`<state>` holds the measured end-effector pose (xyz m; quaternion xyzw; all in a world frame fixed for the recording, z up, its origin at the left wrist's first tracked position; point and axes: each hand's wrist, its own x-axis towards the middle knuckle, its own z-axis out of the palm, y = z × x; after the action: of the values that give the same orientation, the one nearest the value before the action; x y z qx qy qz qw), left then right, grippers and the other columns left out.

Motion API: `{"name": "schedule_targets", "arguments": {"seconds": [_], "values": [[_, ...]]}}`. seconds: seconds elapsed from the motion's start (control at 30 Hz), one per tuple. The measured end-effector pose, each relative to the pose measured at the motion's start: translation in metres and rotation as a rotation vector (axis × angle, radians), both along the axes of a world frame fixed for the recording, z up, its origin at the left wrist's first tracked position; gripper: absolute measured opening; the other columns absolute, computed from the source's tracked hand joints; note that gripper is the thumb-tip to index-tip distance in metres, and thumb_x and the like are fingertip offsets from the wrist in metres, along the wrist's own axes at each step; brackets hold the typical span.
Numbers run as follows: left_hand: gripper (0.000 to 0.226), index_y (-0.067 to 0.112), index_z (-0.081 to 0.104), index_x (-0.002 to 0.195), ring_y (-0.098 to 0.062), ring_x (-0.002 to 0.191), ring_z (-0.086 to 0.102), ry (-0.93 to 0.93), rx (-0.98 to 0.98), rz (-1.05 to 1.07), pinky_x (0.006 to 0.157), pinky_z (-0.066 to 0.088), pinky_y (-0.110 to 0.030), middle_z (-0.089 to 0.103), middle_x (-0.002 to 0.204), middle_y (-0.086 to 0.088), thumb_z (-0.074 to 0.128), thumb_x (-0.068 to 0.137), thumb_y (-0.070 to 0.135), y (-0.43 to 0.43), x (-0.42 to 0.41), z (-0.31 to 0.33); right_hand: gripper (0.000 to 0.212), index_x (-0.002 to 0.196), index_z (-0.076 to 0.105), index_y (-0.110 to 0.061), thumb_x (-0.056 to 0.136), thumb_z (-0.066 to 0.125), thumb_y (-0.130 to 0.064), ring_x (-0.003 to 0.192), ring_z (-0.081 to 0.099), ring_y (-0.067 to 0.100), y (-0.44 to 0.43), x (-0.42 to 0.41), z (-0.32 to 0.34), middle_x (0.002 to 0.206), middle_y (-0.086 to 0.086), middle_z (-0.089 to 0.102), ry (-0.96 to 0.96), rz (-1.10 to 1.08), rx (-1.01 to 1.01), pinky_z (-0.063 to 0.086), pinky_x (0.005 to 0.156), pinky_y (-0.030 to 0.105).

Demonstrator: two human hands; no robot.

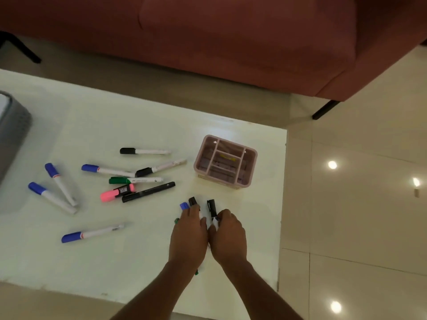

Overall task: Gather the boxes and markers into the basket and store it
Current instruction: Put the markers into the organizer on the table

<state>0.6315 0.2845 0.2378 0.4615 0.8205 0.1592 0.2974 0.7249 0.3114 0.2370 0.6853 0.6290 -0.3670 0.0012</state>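
- At the far left edge of the frame a grey ribbed plastic basket (12, 132) sits on the pale glossy table (76, 262), well apart from both hands.
- Left of centre, loose whiteboard markers lie scattered: blue-capped ones (60, 184), two black-capped, a green-capped one (135, 180), a pink highlighter (117, 192) and an all-black pen (148, 192). Print shows on the barrels, but none is sharp enough to read.
- Lower centre, the left hand (188, 236) is closed round a bunch of markers; blue, black and green ends stick out.
- Just beside it, the right hand (227, 234) grips a black-capped marker (212, 207).
- Right of centre stands a pink plastic desk organiser with compartments (225, 161), near the hands.
- Judgement: gathering is in hand, and roughly ten markers are still loose. The next move calls for dropping the held bunch upright into a container before collecting the rest.
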Motion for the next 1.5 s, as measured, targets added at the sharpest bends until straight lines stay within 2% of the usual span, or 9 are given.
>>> {"name": "schedule_targets", "arguments": {"seconds": [0.17, 0.5, 0.6, 0.7, 0.9, 1.03, 1.13, 1.3, 1.5], "values": [[0.025, 0.018, 0.052, 0.121, -0.017, 0.098, 0.066, 0.034, -0.162, -0.125, 0.082, 0.053, -0.028, 0.068, 0.11, -0.001, 0.045, 0.101, 0.03, 0.018, -0.001, 0.003, 0.019, 0.095, 0.063, -0.019, 0.094, 0.053, -0.034, 0.069, 0.056, 0.01, 0.006, 0.002, -0.001, 0.084, -0.004, 0.069, 0.063, -0.054, -0.027, 0.034, 0.055, 0.014], [0.039, 0.02, 0.034, 0.132, -0.018, 0.093, 0.064, 0.124, -0.245, -0.313, 0.079, 0.053, -0.028, 0.06, 0.113, -0.006, 0.048, 0.098, 0.033, 0.03, -0.011, 0.007, 0.017, 0.084, 0.055, -0.024, 0.092, 0.056, -0.039, 0.066, 0.056, 0.007, 0.002, -0.009, -0.01, 0.075, -0.011, 0.06, 0.045, -0.179, -0.042, 0.038, 0.057, 0.015], [0.026, 0.029, 0.031, 0.113, -0.012, 0.076, 0.065, 0.053, -0.17, -0.191, 0.072, 0.056, -0.026, 0.067, 0.1, 0.002, 0.051, 0.097, 0.035, 0.037, -0.014, 0.013, 0.008, 0.09, 0.061, -0.023, 0.087, 0.067, -0.029, 0.065, 0.055, 0.005, 0.009, -0.003, -0.002, 0.077, -0.009, 0.062, 0.189, -0.284, -0.084, 0.038, 0.059, 0.013], [0.041, 0.043, 0.021, 0.098, -0.005, 0.062, 0.06, -0.091, -0.039, -0.121, 0.063, 0.053, -0.018, 0.066, 0.087, 0.014, 0.061, 0.091, 0.036, 0.038, -0.009, 0.027, 0.007, 0.094, 0.07, -0.024, 0.088, 0.069, -0.02, 0.071, 0.06, 0.001, 0.011, 0.011, 0.02, 0.079, -0.008, 0.068, 0.429, -0.381, -0.082, 0.045, 0.065, 0.014], [0.037, 0.034, 0.047, 0.122, 0.0, 0.088, 0.067, -0.398, 0.414, -0.077, 0.068, 0.052, -0.009, 0.066, 0.096, 0.022, 0.064, 0.09, 0.03, 0.066, 0.012, 0.088, 0.023, 0.106, 0.072, -0.024, 0.088, 0.069, -0.01, 0.089, 0.069, 0.004, 0.043, 0.042, 0.097, 0.095, -0.01, 0.075, 0.772, -0.396, 0.124, 0.051, 0.071, 0.008], [0.013, 0.019, 0.064, 0.106, -0.003, 0.088, 0.064, -0.402, 0.563, -0.105, 0.072, 0.05, -0.008, 0.057, 0.096, 0.033, 0.062, 0.093, 0.018, 0.112, 0.021, 0.109, 0.023, 0.103, 0.069, -0.029, 0.088, 0.07, -0.011, 0.088, 0.068, -0.001, 0.1, 0.049, 0.12, 0.092, -0.013, 0.074, 0.774, -0.383, 0.309, 0.049, 0.069, 0.005], [0.014, 0.011, 0.064, 0.106, -0.009, 0.082, 0.063, -0.338, 0.531, -0.052, 0.071, 0.05, -0.01, 0.05, 0.085, 0.035, 0.063, 0.092, 0.012, 0.135, 0.023, 0.098, 0.024, 0.111, 0.068, -0.016, 0.089, 0.068, -0.008, 0.089, 0.068, 0.006, 0.137, 0.051, 0.113, 0.097, -0.004, 0.073, 0.722, -0.36, 0.36, 0.05, 0.076, 0.009], [0.01, 0.015, 0.064, 0.101, -0.002, 0.079, 0.061, -0.257, 0.523, -0.06, 0.07, 0.052, -0.015, 0.05, 0.09, 0.045, 0.063, 0.091, 0.013, 0.135, 0.023, 0.073, 0.024, 0.11, 0.067, -0.011, 0.088, 0.067, -0.004, 0.086, 0.066, 0.0, 0.16, 0.052, 0.088, 0.097, -0.004, 0.071, 0.631, -0.25, 0.396, 0.046, 0.074, 0.004], [0.015, 0.019, 0.065, 0.107, -0.007, 0.085, 0.063, -0.254, 0.448, -0.037, 0.08, 0.058, -0.027, 0.062, 0.092, 0.017, 0.062, 0.092, 0.015, 0.13, 0.032, 0.061, 0.023, 0.109, 0.067, -0.014, 0.089, 0.064, -0.003, 0.088, 0.064, -0.003, 0.155, 0.057, 0.053, 0.095, -0.012, 0.068, 0.537, -0.146, 0.372, 0.053, 0.077, 0.014]]}}
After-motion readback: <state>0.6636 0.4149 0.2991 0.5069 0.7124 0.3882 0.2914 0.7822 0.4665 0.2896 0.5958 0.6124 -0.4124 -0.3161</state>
